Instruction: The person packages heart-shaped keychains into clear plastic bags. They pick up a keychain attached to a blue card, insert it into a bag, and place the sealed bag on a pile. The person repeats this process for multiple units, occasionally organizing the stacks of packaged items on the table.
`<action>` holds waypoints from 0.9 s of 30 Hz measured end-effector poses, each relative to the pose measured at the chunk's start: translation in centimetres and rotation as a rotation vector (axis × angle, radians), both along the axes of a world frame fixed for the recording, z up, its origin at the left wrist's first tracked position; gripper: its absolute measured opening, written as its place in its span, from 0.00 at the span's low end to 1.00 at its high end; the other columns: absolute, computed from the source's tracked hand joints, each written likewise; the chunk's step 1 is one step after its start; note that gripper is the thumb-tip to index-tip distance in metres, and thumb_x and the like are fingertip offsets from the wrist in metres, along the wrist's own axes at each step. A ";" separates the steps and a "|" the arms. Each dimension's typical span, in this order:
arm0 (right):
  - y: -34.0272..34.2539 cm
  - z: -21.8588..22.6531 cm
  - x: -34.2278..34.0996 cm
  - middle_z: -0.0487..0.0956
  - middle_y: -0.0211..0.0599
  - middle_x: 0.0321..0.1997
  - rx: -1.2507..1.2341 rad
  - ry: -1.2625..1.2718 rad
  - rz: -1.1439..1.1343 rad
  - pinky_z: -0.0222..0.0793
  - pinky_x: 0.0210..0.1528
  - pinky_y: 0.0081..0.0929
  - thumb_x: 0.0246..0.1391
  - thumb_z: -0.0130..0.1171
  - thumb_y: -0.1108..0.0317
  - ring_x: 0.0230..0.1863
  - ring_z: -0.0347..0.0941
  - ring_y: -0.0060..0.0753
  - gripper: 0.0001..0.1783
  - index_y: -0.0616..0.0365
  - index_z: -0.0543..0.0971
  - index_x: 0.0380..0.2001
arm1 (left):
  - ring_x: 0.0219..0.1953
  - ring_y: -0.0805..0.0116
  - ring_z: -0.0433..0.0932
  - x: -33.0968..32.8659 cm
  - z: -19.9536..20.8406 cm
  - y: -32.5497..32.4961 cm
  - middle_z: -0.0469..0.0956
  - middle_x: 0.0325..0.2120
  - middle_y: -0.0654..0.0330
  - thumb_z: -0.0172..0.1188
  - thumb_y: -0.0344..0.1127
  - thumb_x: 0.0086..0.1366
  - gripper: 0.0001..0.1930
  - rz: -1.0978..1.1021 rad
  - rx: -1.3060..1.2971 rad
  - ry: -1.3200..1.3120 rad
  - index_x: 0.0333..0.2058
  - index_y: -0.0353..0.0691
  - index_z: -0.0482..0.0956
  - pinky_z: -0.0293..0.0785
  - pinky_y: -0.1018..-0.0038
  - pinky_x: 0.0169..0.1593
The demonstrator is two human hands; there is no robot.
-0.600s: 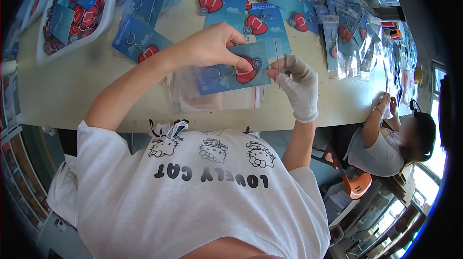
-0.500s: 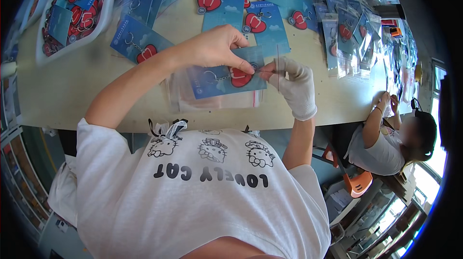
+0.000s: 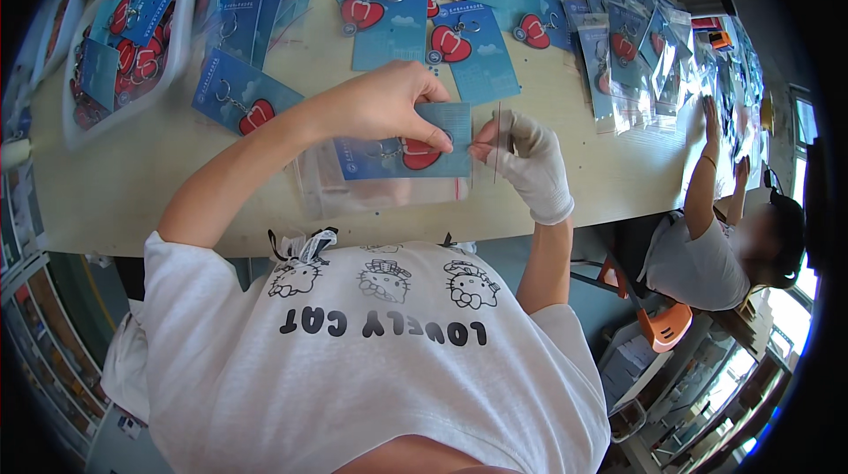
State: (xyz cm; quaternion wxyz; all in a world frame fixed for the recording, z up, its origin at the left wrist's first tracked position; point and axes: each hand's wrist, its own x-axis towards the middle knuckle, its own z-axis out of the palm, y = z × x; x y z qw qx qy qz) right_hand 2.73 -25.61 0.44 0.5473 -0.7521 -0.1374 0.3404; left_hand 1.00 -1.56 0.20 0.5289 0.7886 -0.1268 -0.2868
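Note:
My bare left hand [image 3: 384, 107] is closed on a blue card [image 3: 452, 118], with the thumb pressed over its face. A red heart-like keychain [image 3: 419, 156] with a metal ring lies on the card, partly under the thumb. Card and keychain are inside a clear zip bag [image 3: 483, 166]; its strip end sticks out to the right. My right hand [image 3: 533, 169], in a white glove with bare fingertips, pinches that end. Beneath, a stack of clear bags [image 3: 353, 200] lies on the table near its front edge.
Blue cards with red keychains [image 3: 450, 44] spread over the far table [image 3: 609, 169]. A white bin [image 3: 181, 32] of keychains stands far left. Bagged cards [image 3: 625, 59] pile up far right. Another person [image 3: 702, 249] sits at the right with both arms over the table.
The card in its bag has come down slightly and now lies more level over the bag stack. Both hands keep their grip. The other person's arms have reached farther across the table.

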 end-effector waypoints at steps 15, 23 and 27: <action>-13.5 0.2 9.1 0.78 0.36 0.37 0.376 -0.354 -0.919 0.73 0.43 0.23 0.56 0.59 0.67 0.40 0.77 0.28 0.17 0.70 0.75 0.43 | 0.53 0.57 0.73 5.1 1.4 0.7 0.77 0.47 0.52 0.62 0.38 0.58 0.22 0.364 0.367 -0.790 0.50 0.38 0.74 0.67 0.67 0.55; -3.8 -2.6 5.2 0.81 0.39 0.37 -0.457 -0.694 -0.470 0.71 0.43 0.30 0.51 0.63 0.58 0.39 0.78 0.33 0.20 0.61 0.77 0.43 | 0.61 0.56 0.61 1.6 -5.0 -0.8 0.71 0.51 0.56 0.63 0.34 0.55 0.20 0.183 0.535 -0.947 0.48 0.38 0.75 0.50 0.57 0.67; 2.4 -3.0 3.4 0.81 0.39 0.34 -0.553 -0.697 -0.316 0.71 0.39 0.30 0.46 0.65 0.64 0.37 0.77 0.33 0.23 0.61 0.75 0.46 | 0.56 0.57 0.66 1.1 -5.4 -2.0 0.72 0.44 0.56 0.68 0.35 0.50 0.20 0.243 0.443 -0.976 0.43 0.39 0.77 0.58 0.60 0.63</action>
